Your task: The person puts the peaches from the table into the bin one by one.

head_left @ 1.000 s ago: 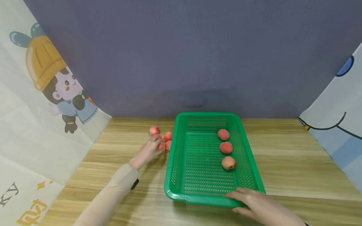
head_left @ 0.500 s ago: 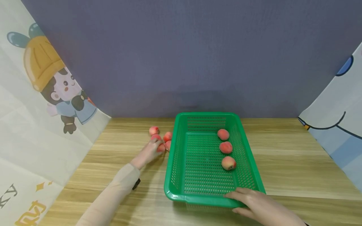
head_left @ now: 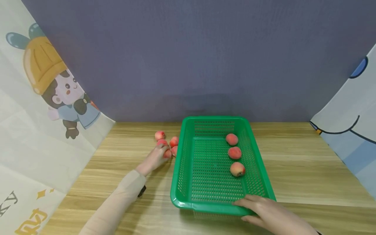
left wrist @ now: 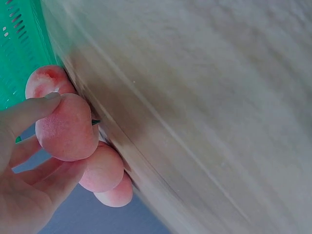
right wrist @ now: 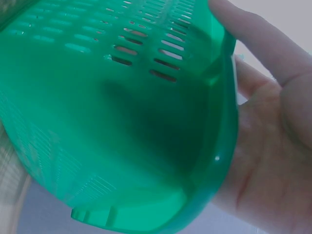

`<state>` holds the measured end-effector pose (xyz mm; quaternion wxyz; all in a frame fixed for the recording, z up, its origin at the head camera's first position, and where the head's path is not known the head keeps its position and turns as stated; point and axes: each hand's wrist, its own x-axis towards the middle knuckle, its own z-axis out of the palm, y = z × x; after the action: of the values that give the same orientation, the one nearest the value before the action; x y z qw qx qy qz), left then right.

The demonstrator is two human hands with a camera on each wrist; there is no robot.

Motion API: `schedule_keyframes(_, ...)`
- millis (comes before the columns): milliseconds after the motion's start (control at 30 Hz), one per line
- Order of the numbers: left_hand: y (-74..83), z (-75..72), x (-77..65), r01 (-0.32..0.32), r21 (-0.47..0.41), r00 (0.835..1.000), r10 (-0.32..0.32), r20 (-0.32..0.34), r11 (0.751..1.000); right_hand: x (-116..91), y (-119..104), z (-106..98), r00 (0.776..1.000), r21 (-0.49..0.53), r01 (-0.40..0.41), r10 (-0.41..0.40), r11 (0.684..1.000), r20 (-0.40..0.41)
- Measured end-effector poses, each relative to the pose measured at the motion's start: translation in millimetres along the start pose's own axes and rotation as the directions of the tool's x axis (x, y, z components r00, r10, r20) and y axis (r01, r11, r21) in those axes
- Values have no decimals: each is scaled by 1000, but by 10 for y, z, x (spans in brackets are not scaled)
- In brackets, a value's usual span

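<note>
My left hand is left of the green plastic basket, thumb and fingers around a peach with a small dark stem. Part of this peach is hidden by the hand in the head view. Several other peaches cluster there by the basket's left wall, one farthest back and another close to the wall. Inside the basket, three peaches form a row along the right side. My right hand grips the basket's near rim at the right corner, as the right wrist view also shows.
Everything stands on a wood-grain table. A dark grey-blue panel rises behind the basket. White printed sheets border both sides, the left one showing a cartoon figure.
Over the last second my left hand has shifted slightly left and stayed around the peach. The right hand and the basket hold the same place.
</note>
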<state>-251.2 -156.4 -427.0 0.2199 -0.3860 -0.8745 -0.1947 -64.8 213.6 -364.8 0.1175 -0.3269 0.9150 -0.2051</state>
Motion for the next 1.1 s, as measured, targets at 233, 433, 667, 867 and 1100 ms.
schedule_keyframes(233, 10, -31, 12, 1, 8, 1000, -2, 13, 1000, -3, -4, 0, 1000, -17, 0, 0, 1000, -6)
schedule_keyframes(433, 19, -73, 22, -48, 24, 999, 49, -19, 999, -6, -8, -5, 1000, -17, -1, 1, 1000, -4)
schedule_keyframes(667, 71, -191, 67, -4, 18, 999, 3, 52, 1000, -8, -17, -10, 1000, -12, -1, 1, 1000, -5)
schedule_keyframes(867, 102, -284, 139, -52, 22, 993, 49, 103, 998, -8, -20, -11, 1000, -7, -6, 6, 1000, -3)
schedule_keyframes(1100, 194, -464, 254, 94, -77, 955, -68, 289, 993, -13, -20, -14, 1000, -7, -4, 4, 1000, -4)
